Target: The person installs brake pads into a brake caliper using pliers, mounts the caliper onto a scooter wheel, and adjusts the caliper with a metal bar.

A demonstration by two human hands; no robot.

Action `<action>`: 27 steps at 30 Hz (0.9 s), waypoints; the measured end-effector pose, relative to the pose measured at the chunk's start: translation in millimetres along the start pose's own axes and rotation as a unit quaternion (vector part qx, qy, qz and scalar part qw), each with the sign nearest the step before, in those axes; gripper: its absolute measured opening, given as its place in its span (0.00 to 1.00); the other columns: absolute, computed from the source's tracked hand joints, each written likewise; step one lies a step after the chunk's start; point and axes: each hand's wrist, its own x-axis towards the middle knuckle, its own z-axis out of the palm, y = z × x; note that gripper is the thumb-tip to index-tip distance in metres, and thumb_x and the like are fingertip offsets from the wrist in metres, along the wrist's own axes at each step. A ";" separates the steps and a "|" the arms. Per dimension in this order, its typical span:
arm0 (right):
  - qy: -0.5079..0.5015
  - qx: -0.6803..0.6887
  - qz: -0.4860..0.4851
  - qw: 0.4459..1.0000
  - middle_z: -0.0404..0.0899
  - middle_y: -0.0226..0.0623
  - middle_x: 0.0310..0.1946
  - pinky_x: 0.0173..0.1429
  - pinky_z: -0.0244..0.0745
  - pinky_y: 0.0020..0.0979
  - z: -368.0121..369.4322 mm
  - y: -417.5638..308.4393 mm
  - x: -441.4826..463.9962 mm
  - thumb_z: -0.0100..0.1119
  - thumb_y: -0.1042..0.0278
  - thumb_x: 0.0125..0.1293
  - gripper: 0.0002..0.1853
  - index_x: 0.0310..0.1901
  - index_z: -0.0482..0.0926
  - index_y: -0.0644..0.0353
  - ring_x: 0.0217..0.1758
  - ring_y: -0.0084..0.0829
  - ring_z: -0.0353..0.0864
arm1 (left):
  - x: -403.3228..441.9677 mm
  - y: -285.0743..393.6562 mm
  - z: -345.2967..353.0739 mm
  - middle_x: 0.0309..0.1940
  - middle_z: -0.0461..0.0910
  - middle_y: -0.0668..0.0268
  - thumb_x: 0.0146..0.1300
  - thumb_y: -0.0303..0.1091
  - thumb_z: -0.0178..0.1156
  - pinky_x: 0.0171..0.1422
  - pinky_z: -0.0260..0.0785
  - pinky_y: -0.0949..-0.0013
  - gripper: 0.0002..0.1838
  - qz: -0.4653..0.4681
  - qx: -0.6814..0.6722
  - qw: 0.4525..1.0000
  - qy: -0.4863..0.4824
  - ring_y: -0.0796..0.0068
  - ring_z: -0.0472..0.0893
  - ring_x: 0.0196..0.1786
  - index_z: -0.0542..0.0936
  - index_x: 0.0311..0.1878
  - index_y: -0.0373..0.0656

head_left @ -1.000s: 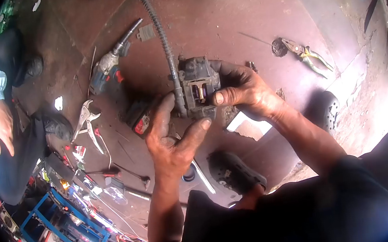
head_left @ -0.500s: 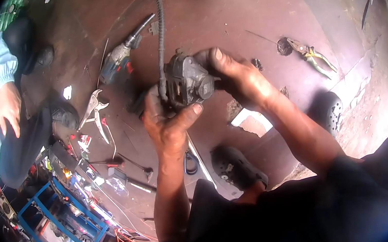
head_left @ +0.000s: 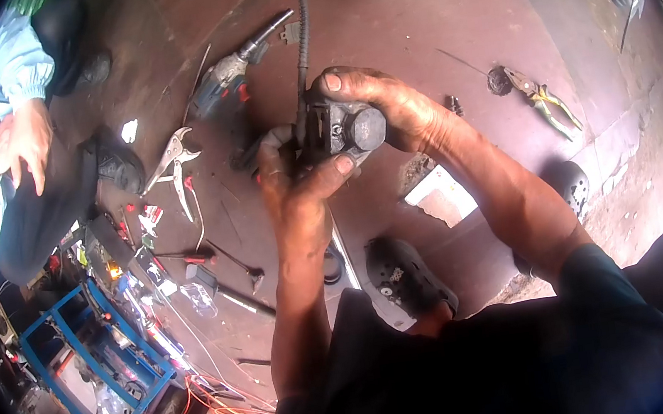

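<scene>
A dark, greasy brake caliper [head_left: 365, 129] is held up above the floor between my two hands, its round piston end turned toward me. My left hand [head_left: 294, 178] grips it from the left, thumb lying along its lower edge. From the right, my right hand [head_left: 398, 110] wraps round it with the thumb over the top. A ribbed brake hose [head_left: 301, 35] runs from the caliper's left side up out of view. Fingers hide much of the caliper's body.
On the floor lie a power wrench [head_left: 227, 78], locking pliers [head_left: 173, 165], green-handled pliers [head_left: 550, 107] and a white broken piece [head_left: 440, 195]. A blue metal frame [head_left: 82, 313] stands lower left among clutter. Another person's hand [head_left: 32, 146] is at upper left.
The caliper has been tilted so its round end faces me more. My right thumb has shifted across its top. The whole view has moved slightly.
</scene>
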 end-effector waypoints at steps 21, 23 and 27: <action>0.012 0.011 0.051 0.999 0.80 0.41 0.42 0.51 0.77 0.38 6.9 0.0 8.6 0.72 0.49 0.56 0.30 0.51 0.77 0.65 0.46 0.34 0.80 | 8.2 -7.4 -21.7 0.42 0.80 0.54 0.48 0.26 0.73 0.35 0.80 0.62 0.26 -0.005 -0.024 1.000 -0.001 0.64 0.83 0.38 0.73 0.49 0.31; 0.023 0.031 0.054 0.998 0.81 0.39 0.40 0.50 0.79 0.37 9.1 6.7 12.0 0.72 0.49 0.57 0.27 0.49 0.78 0.63 0.43 0.33 0.81 | 7.0 -8.2 -22.4 0.42 0.80 0.53 0.48 0.26 0.73 0.35 0.80 0.62 0.26 -0.003 -0.038 0.999 0.014 0.63 0.83 0.38 0.73 0.50 0.31; 0.023 0.078 0.059 0.995 0.83 0.36 0.37 0.47 0.81 0.35 10.0 13.5 18.8 0.72 0.49 0.57 0.23 0.45 0.80 0.60 0.39 0.30 0.84 | 8.1 -6.0 -27.3 0.41 0.80 0.53 0.49 0.25 0.73 0.35 0.80 0.62 0.25 -0.013 -0.045 0.999 0.009 0.63 0.83 0.38 0.73 0.49 0.32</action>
